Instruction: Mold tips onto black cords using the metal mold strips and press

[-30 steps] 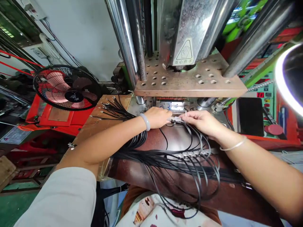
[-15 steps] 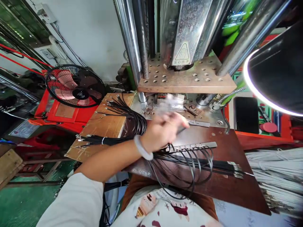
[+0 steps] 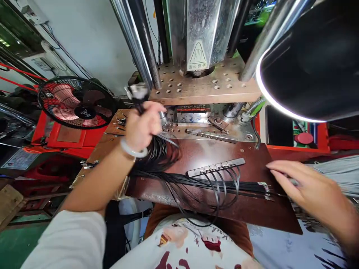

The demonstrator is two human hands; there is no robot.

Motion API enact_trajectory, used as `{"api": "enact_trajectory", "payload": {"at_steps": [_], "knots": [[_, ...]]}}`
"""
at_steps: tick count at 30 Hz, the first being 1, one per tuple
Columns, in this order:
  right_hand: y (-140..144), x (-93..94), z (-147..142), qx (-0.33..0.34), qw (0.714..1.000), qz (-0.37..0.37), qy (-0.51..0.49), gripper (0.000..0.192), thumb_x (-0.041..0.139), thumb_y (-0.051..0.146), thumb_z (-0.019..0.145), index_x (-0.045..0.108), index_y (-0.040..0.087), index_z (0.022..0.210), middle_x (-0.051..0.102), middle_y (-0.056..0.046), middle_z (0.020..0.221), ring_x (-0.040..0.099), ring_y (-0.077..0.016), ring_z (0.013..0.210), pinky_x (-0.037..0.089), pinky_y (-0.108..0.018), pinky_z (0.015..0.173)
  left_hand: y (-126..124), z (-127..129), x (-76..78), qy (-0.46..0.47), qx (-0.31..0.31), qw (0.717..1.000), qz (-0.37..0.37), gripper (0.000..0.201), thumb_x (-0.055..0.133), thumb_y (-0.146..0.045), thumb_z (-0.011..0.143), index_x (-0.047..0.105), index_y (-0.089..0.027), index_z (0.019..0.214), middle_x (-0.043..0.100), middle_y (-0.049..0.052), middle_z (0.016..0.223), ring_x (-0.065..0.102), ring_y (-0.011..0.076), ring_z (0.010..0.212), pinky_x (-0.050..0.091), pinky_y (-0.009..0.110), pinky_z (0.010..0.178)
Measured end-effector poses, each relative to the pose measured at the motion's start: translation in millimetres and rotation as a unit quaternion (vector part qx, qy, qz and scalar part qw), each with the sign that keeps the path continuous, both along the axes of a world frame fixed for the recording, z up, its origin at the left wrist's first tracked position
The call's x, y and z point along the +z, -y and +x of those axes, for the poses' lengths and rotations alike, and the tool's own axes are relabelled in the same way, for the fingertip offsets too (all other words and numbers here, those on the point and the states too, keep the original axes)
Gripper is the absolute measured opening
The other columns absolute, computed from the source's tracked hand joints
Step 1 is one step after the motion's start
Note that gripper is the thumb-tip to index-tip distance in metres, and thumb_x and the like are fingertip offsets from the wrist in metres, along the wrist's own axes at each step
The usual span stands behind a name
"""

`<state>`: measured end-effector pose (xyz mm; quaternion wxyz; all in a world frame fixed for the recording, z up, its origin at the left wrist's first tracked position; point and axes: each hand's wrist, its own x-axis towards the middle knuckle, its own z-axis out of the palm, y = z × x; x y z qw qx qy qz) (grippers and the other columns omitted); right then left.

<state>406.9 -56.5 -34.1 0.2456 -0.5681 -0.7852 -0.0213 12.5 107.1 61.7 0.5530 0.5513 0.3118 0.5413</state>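
My left hand [image 3: 144, 125] is closed around a bundle of black cables [image 3: 138, 104], raised at the left of the press. Blurred silvery connector ends stick up above the fist. My right hand [image 3: 305, 186] is over the board's right edge, its fingers stretched out and the thumb just below them, with nothing visible in it. Between the hands, a metal strip fixture [image 3: 215, 167] lies on the brown board [image 3: 193, 149], with several looped black cables set along it. In front of it, more black cables [image 3: 241, 185] run to metal ends at the right.
Behind the board stands a press [image 3: 202, 95] with a hand-warning label. A second metal strip [image 3: 211, 136] lies on its base. A ring lamp [image 3: 291, 67] hangs at the upper right. A fan [image 3: 84, 108] and a cardboard box [image 3: 97, 144] are at the left.
My left hand has moved left and up from above the strip fixture, carrying the cable bundle. My right hand has come into view at the right. The view has shifted slightly.
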Motion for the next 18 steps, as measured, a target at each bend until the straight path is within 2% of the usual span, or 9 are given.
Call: {"api": "enact_trajectory", "payload": {"at_steps": [2, 4, 7, 10, 12, 13, 15, 16, 18], "knots": [[-33, 0.0, -4, 0.057, 0.998, 0.01, -0.004, 0.023, 0.043, 0.03, 0.095, 0.061, 0.025, 0.108, 0.065, -0.008, 0.108, 0.065, -0.0256, 0.096, 0.053, -0.042, 0.089, -31, -82, 1.9, -0.067, 0.128, 0.989, 0.011, 0.022, 0.067, -0.035, 0.088, 0.061, -0.02, 0.073, 0.029, -0.012, 0.041, 0.021, 0.0013, 0.032, 0.026, 0.012, 0.031], [-62, 2.6, -10, 0.125, 0.992, -0.009, -0.009, 0.025, 0.044, 0.028, 0.093, 0.062, 0.022, 0.111, 0.064, -0.008, 0.109, 0.064, -0.0242, 0.099, 0.053, -0.04, 0.089, -51, -160, 4.1, -0.22, 0.209, 0.952, 0.035, 0.035, 0.051, -0.028, 0.098, 0.057, -0.021, 0.064, 0.034, -0.012, 0.037, 0.035, 0.004, 0.032, 0.041, 0.014, 0.036], [-84, -0.6, -17, 0.21, 0.972, -0.101, 0.018, 0.027, 0.045, 0.029, 0.091, 0.062, 0.022, 0.112, 0.065, -0.008, 0.105, 0.065, -0.0224, 0.093, 0.055, -0.037, 0.082, -45, -222, 5.3, -0.392, 0.26, 0.877, 0.101, 0.048, 0.036, -0.026, 0.102, 0.053, -0.019, 0.058, 0.053, -0.011, 0.048, 0.065, 0.0007, 0.07, 0.054, 0.011, 0.076], [-87, -15.3, -22, 0.228, 0.965, -0.126, 0.04, 0.022, 0.047, 0.035, 0.092, 0.062, 0.02, 0.1, 0.064, -0.008, 0.094, 0.066, -0.022, 0.08, 0.056, -0.036, 0.071, -21, -194, -9.7, -0.484, 0.268, 0.795, 0.249, 0.04, 0.04, -0.031, 0.101, 0.066, -0.006, 0.082, 0.071, -0.005, 0.081, 0.06, 0.008, 0.113, 0.042, 0.02, 0.103], [-87, -25.4, -27, 0.227, 0.968, -0.09, 0.048, 0.023, 0.045, 0.037, 0.094, 0.06, 0.02, 0.092, 0.061, -0.008, 0.087, 0.064, -0.0222, 0.075, 0.055, -0.036, 0.066, -18, -145, -28.0, -0.547, 0.182, 0.746, 0.335, 0.035, 0.046, -0.037, 0.099, 0.068, -0.011, 0.099, 0.073, 0.002, 0.102, 0.059, 0.0154, 0.118, 0.044, 0.032, 0.104], [-87, -29.2, -30, 0.228, 0.97, -0.071, 0.054, 0.023, 0.044, 0.037, 0.095, 0.059, 0.02, 0.091, 0.059, -0.007, 0.085, 0.064, -0.0221, 0.073, 0.055, -0.035, 0.065, -22, -121, -36.7, -0.563, 0.129, 0.742, 0.341, 0.034, 0.049, -0.042, 0.096, 0.069, -0.015, 0.103, 0.072, 0.004, 0.109, 0.062, 0.0152, 0.112, 0.047, 0.032, 0.101], [-88, -33.6, -36, 0.222, 0.972, -0.045, 0.065, 0.022, 0.042, 0.035, 0.096, 0.057, 0.02, 0.092, 0.058, -0.007, 0.085, 0.063, -0.0217, 0.073, 0.054, -0.035, 0.066, -36, -84, -48.3, -0.637, -0.055, 0.698, 0.323, 0.033, 0.051, -0.04, 0.095, 0.067, -0.018, 0.114, 0.068, 0.007, 0.121, 0.06, 0.018, 0.117, 0.044, 0.036, 0.105], [-88, -34.5, -39, 0.214, 0.974, -0.037, 0.071, 0.022, 0.041, 0.034, 0.097, 0.057, 0.019, 0.093, 0.058, -0.007, 0.086, 0.063, -0.0215, 0.074, 0.054, -0.035, 0.067, -43, -72, -50.6, -0.673, -0.074, 0.676, 0.292, 0.033, 0.05, -0.037, 0.095, 0.066, -0.017, 0.115, 0.068, 0.008, 0.121, 0.061, 0.019, 0.116, 0.044, 0.037, 0.103], [-88, -34.6, -46, 0.196, 0.976, -0.032, 0.086, 0.023, 0.037, 0.032, 0.098, 0.056, 0.018, 0.097, 0.058, -0.008, 0.089, 0.063, -0.0214, 0.076, 0.053, -0.035, 0.068, -47, -55, -50.4, -0.726, -0.007, 0.641, 0.249, 0.033, 0.042, -0.031, 0.098, 0.066, -0.014, 0.113, 0.068, 0.012, 0.116, 0.063, 0.0219, 0.11, 0.045, 0.039, 0.097]]}}
